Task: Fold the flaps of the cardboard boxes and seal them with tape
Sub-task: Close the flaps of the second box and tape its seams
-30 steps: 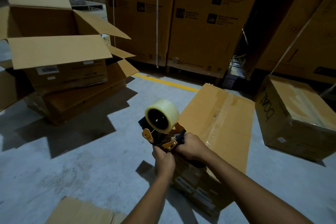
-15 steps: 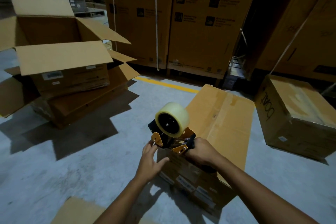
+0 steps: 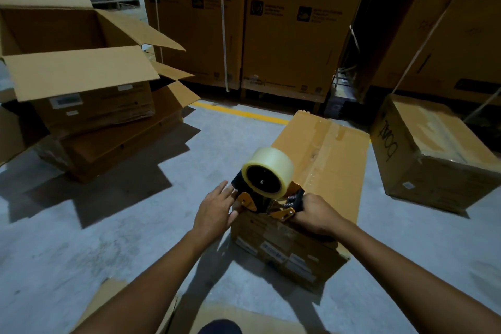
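Two hands at the box (image 3: 333, 160), centre-right of frame, flaps down. Since 1 s ago the L hand (image 3: 217, 209) has left its clench under the tape gun (image 3: 267, 184) and spread out. Its fingers are now straight, flat vs the box's near-left corner, touching the gun's front. R hand (image 3: 315, 214) is wrapped round the gun handle, w/ the gun sitting on the box's near edge. Prob. the tape end is being stuck down, top seam not yet run. Around: open boxes (image 3: 81, 73) upper left, flaps up, not yet sealed; taped box (image 3: 433, 160) at right; tall cartons (image 3: 284, 35) across top; flat cardboard (image 3: 113, 304) bottom left. Nothing blocks the seam.
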`<state>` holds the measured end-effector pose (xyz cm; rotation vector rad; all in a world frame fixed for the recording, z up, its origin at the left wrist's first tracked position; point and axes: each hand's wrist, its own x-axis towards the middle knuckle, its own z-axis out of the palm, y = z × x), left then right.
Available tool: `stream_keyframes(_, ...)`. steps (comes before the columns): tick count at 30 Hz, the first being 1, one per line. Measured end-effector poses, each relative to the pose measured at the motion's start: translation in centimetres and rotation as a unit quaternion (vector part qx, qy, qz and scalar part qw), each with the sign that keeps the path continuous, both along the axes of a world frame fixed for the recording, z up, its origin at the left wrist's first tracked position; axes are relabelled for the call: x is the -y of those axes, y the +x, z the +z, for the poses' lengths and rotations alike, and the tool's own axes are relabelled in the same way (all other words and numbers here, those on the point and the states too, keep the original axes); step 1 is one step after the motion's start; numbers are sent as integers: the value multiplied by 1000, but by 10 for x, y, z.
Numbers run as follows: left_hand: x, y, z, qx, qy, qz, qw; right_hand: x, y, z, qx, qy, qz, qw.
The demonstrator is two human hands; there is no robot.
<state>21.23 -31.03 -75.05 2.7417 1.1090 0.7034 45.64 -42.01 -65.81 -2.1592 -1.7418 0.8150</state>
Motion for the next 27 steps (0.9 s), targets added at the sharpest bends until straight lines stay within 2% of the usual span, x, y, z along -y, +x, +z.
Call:
stream_keyframes(4,-2,1,5,-34,16,-50,998,0,-4,2,8,3,-2,1000)
stream_keyframes(6,-8,-1,2,-26,5,-52,998,-1,-4,3,5,-8,-7,1000)
stream_keyframes(9,-22,-3,3,-42,36,-63,997,-3,-9,7,-10,-37,-18,999)
stream_keyframes(15,-31,-13,12,-59,83,-42,994,-16,-31,10,-36,-19,-14,999)
stream_keyframes(20,-33,-9,-1,-68,68,-49,994,17,3,11,-36,-40,-38,998)
stream_keyframes(27,4,16,13,-140,91,-29,985,53,28,6,-3,-48,-84,995)
